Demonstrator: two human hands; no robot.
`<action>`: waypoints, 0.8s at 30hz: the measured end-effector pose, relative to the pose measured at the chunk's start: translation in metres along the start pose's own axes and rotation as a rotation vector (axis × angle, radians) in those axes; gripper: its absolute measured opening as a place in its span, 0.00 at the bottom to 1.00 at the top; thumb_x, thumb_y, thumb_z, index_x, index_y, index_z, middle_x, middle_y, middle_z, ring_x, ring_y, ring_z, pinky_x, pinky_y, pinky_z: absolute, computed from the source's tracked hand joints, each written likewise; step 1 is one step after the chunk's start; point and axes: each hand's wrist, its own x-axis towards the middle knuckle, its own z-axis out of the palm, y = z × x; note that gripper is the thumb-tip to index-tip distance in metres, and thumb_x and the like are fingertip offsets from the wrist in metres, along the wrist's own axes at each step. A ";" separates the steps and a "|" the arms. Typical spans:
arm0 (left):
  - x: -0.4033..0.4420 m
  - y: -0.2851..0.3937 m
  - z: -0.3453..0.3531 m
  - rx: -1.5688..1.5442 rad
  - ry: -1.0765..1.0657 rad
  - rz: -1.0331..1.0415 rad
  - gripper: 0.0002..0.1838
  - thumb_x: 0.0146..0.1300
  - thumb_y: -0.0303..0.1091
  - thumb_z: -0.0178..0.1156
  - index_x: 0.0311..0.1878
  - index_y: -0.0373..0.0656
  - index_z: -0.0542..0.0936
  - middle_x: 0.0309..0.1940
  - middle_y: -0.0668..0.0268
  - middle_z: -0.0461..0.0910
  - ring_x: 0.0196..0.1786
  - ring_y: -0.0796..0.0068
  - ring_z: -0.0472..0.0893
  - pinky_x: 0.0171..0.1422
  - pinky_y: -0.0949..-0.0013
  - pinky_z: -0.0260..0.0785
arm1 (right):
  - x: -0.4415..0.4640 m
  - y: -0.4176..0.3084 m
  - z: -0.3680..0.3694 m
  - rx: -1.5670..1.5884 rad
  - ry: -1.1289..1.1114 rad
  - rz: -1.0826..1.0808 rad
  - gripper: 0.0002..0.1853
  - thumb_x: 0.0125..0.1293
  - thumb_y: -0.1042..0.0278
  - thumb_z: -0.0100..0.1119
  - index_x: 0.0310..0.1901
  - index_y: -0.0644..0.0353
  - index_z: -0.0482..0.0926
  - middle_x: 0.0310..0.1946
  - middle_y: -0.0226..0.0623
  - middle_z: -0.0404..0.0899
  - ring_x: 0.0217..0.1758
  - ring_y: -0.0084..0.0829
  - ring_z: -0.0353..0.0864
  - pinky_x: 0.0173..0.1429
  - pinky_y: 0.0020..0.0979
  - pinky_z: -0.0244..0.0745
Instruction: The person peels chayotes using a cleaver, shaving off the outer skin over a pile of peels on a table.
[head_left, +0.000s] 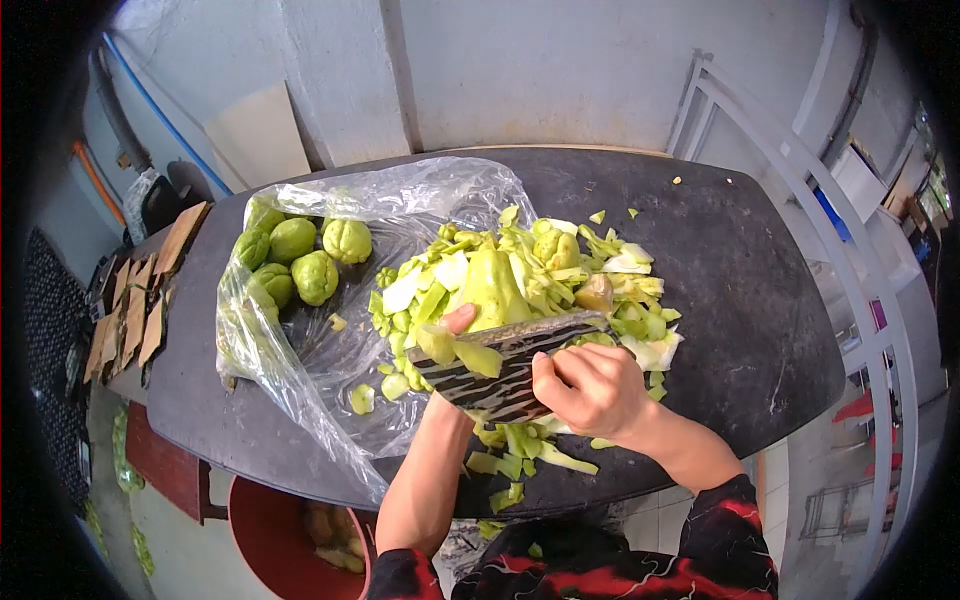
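A red tub [245,530] sits low down, below the bench [740,300]. Green scraps [505,497] lie at the bench's near edge, so a bumping arm could knock them off. Past them, the right hand's [590,388] grip is curled tight around the wide knife [510,380], hiding the handle. The left hand [460,318] is mostly behind the knife. Its thumb shows by the big green piece [492,290], but I can't tell how far its grip is closed. If the piece slipped, the knife could nick that thumb. Two peels [478,358] on the knife hide part of it. The big piece is in the middle of a heap of cut bits [630,322]; loose bits under it could make it wobble. Farther left, whole green ones [316,277] lie in a thin plastic bag [440,175]. A tug on the bag could make them roll.
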 end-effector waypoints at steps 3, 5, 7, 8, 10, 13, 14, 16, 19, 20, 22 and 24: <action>-0.001 -0.006 -0.007 -0.038 0.111 -0.002 0.30 0.62 0.50 0.56 0.62 0.39 0.72 0.48 0.55 0.81 0.46 0.59 0.83 0.54 0.56 0.78 | -0.007 0.024 0.025 -0.082 0.003 0.142 0.06 0.54 0.78 0.59 0.35 0.64 0.76 0.19 0.34 0.73 0.16 0.30 0.75 0.18 0.31 0.71; 0.000 -0.005 -0.006 0.052 0.110 -0.056 0.31 0.61 0.49 0.56 0.64 0.38 0.71 0.52 0.55 0.80 0.49 0.59 0.83 0.56 0.56 0.78 | -0.020 0.052 0.037 -0.042 -0.080 0.302 0.08 0.52 0.78 0.61 0.33 0.61 0.72 0.22 0.36 0.75 0.19 0.37 0.80 0.21 0.34 0.75; -0.002 -0.006 0.002 0.052 0.135 -0.016 0.32 0.62 0.48 0.56 0.65 0.37 0.70 0.53 0.54 0.80 0.52 0.59 0.82 0.57 0.55 0.77 | -0.016 0.044 0.026 0.024 -0.076 0.322 0.09 0.52 0.78 0.61 0.35 0.62 0.74 0.22 0.35 0.75 0.21 0.39 0.81 0.23 0.35 0.75; 0.000 -0.007 -0.008 0.043 0.141 -0.066 0.33 0.61 0.48 0.56 0.66 0.37 0.69 0.55 0.54 0.79 0.54 0.59 0.81 0.59 0.55 0.76 | -0.013 0.035 0.018 0.026 -0.036 0.258 0.10 0.52 0.77 0.61 0.37 0.62 0.76 0.21 0.35 0.74 0.20 0.37 0.80 0.22 0.35 0.74; 0.000 -0.007 -0.010 -0.143 -0.021 -0.153 0.34 0.60 0.50 0.56 0.66 0.38 0.69 0.54 0.54 0.79 0.53 0.59 0.81 0.60 0.56 0.75 | -0.002 0.013 0.002 0.057 -0.016 0.151 0.05 0.57 0.76 0.59 0.36 0.60 0.76 0.20 0.34 0.75 0.18 0.33 0.80 0.21 0.33 0.76; -0.001 -0.003 -0.005 -0.018 0.013 -0.050 0.33 0.61 0.51 0.55 0.64 0.36 0.71 0.49 0.53 0.81 0.51 0.59 0.82 0.57 0.57 0.76 | -0.004 0.010 0.010 0.037 0.020 0.019 0.01 0.63 0.74 0.57 0.34 0.57 0.75 0.20 0.34 0.75 0.15 0.30 0.79 0.18 0.29 0.76; -0.003 -0.004 -0.006 0.031 0.089 -0.074 0.33 0.61 0.50 0.55 0.64 0.36 0.71 0.49 0.53 0.81 0.51 0.59 0.82 0.56 0.57 0.76 | -0.009 0.027 0.022 -0.030 -0.060 0.142 0.02 0.63 0.74 0.56 0.33 0.57 0.74 0.20 0.34 0.75 0.15 0.30 0.79 0.17 0.30 0.75; -0.001 -0.005 -0.009 0.008 0.028 -0.130 0.31 0.62 0.48 0.54 0.64 0.40 0.71 0.51 0.55 0.79 0.51 0.59 0.81 0.54 0.56 0.78 | -0.018 0.056 0.042 -0.109 -0.055 0.303 0.04 0.63 0.75 0.56 0.32 0.56 0.71 0.19 0.33 0.74 0.16 0.31 0.80 0.17 0.33 0.74; 0.002 -0.009 -0.005 0.062 0.056 -0.039 0.30 0.63 0.48 0.54 0.65 0.43 0.70 0.53 0.56 0.79 0.52 0.60 0.81 0.55 0.56 0.78 | -0.019 0.048 0.029 -0.087 -0.060 0.289 0.04 0.62 0.74 0.57 0.32 0.57 0.72 0.19 0.32 0.74 0.17 0.31 0.81 0.18 0.33 0.75; -0.001 -0.007 -0.002 0.072 0.139 -0.061 0.30 0.63 0.49 0.54 0.65 0.43 0.69 0.53 0.57 0.79 0.52 0.60 0.81 0.56 0.56 0.77 | -0.015 0.040 0.022 -0.021 -0.039 0.250 0.03 0.60 0.73 0.58 0.32 0.57 0.73 0.19 0.32 0.73 0.19 0.30 0.81 0.19 0.32 0.76; -0.003 -0.014 -0.013 -0.027 0.163 -0.046 0.31 0.63 0.50 0.54 0.65 0.44 0.70 0.55 0.56 0.79 0.53 0.57 0.81 0.57 0.54 0.77 | -0.005 0.023 0.007 0.018 -0.024 0.166 0.03 0.59 0.74 0.58 0.33 0.57 0.73 0.19 0.32 0.73 0.19 0.29 0.81 0.20 0.30 0.75; 0.003 -0.008 -0.024 -0.067 -0.002 -0.198 0.31 0.62 0.52 0.54 0.65 0.45 0.70 0.55 0.56 0.79 0.53 0.55 0.81 0.57 0.53 0.77 | -0.003 0.009 0.006 0.069 0.019 0.043 0.05 0.57 0.75 0.58 0.36 0.58 0.75 0.19 0.31 0.72 0.18 0.27 0.79 0.19 0.28 0.75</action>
